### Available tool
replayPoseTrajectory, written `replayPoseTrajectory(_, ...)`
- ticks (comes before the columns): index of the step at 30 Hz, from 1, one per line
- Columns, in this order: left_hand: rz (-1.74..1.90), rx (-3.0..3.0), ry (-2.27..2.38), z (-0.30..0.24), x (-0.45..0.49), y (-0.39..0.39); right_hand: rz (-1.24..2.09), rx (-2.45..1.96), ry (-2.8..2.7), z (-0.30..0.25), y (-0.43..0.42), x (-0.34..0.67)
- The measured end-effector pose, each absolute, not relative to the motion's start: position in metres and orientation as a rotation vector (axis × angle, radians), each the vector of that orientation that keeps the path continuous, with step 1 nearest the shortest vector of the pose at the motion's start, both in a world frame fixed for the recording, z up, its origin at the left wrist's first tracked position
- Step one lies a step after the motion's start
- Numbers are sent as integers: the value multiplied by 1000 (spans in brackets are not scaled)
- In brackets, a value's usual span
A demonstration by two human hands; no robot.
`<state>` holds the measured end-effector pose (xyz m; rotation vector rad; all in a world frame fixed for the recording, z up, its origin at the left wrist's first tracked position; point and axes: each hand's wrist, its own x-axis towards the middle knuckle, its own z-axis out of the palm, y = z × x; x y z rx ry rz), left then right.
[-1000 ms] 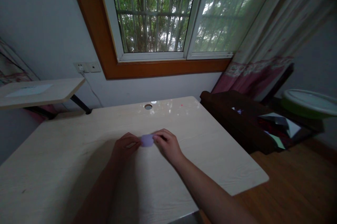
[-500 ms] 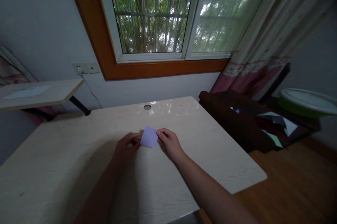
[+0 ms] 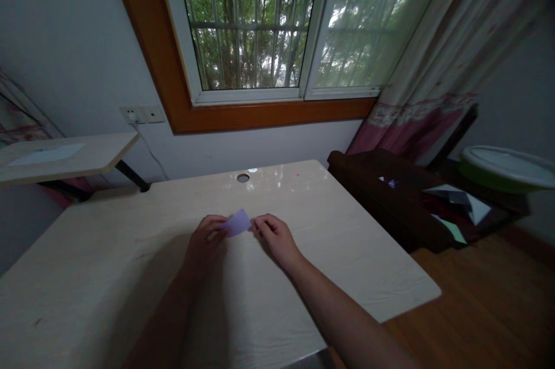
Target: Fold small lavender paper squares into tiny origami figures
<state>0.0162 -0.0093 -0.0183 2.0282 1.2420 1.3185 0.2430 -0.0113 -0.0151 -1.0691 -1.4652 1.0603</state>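
Note:
A small square of purple paper is held just above the pale tabletop, tilted so it looks narrower. My left hand pinches its left end between thumb and fingers. My right hand is right beside the opposite corner, its thumb and fingers pressed together. Whether those fingertips touch the paper or hold anything small I cannot tell.
The pale wooden desk has a round cable hole near its back edge. On the left stands a raised shelf with a sheet on it. At right, a dark wooden bench holds folded papers and a green-and-white tub.
The purple paper has shifted slightly left and tilted, showing less of its face. My right fingers, earlier pinching its right edge, have moved a little left and curled in more.

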Motion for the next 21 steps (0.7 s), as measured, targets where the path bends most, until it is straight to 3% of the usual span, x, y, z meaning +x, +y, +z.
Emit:
replayPoseTrajectory(5, 1213, 1905, 1321, -13, 15, -12, 965, -1024, -1462, -6, -12, 245)
replayPoseTrajectory(21, 1059, 1813, 1397, -2, 24, -15, 1182, -1111, -1370, -10, -14, 242)
